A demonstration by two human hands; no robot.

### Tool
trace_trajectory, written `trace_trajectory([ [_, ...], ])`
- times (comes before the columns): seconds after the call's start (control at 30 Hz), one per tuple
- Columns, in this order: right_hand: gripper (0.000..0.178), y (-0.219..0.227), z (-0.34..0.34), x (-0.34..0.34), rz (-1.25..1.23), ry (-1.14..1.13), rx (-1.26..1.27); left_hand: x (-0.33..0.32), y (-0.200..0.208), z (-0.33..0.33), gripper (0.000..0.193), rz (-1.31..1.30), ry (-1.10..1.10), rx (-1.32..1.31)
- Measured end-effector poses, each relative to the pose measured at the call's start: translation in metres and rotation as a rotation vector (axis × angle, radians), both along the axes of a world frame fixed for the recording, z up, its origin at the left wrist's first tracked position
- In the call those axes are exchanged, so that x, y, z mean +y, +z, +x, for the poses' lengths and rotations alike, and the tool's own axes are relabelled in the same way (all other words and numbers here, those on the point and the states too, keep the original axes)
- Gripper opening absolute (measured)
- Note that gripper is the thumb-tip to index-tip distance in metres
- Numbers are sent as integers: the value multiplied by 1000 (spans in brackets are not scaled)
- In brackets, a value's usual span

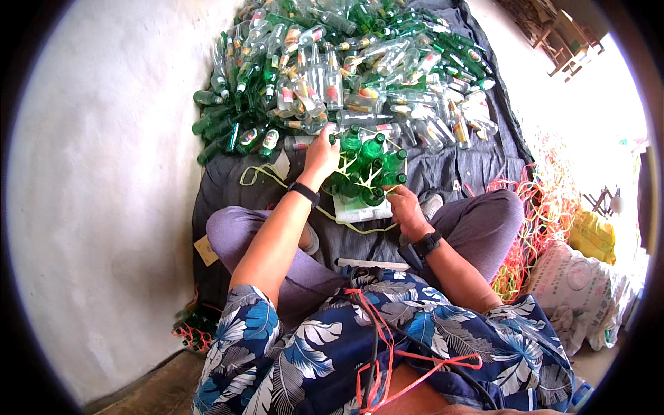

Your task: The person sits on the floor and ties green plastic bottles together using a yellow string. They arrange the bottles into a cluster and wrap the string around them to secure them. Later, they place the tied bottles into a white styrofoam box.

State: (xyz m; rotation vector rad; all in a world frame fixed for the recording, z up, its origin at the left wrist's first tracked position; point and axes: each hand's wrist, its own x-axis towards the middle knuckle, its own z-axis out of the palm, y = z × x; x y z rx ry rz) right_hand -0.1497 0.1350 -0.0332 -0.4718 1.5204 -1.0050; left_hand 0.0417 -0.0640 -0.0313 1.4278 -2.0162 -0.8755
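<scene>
A cluster of green glass bottles point(372, 151) stands upright between my knees, with pale yellow-green plastic cord point(351, 225) crossing between and around the necks. At the far left corner of the cluster, my left hand point(321, 158) is closed on the cord beside a bottle neck; its fingertips are partly hidden. My right hand point(408, 211) is closed at the near right corner, its fingers pinching the cord next to a bottle. Loose cord loops out to the left and curves in front of the bottles. A white sheet point(361, 210) lies beneath the cluster.
A large heap of green and clear bottles point(332, 76) lies ahead on a dark tarp point(477, 166). A white wall point(111, 173) rises at the left. Tangled red and yellow cord point(536, 214), a white sack point(570, 287) and a yellow bag point(593, 235) sit at the right.
</scene>
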Motion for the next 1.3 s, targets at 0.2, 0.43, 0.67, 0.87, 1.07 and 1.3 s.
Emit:
trace_trajectory([
  [0.2,31,-35,26,14,-238,150,197,-20,-7,2,40,-115,-149,-3],
  [0.43,27,-38,24,10,-207,243,233,19,50,-20,39,-456,-96,-665],
  [0.67,28,-26,15,11,-440,436,458,86,84,-25,18,-177,-602,-225],
  [0.87,36,-20,5,9,-725,636,792,100,41,-14,10,-313,-741,-379],
  [1.07,43,-24,-2,9,-530,652,730,103,46,-24,14,-337,-690,-465],
  [1.3,37,-25,-5,8,-502,630,722,99,41,-22,19,-346,-661,-459],
])
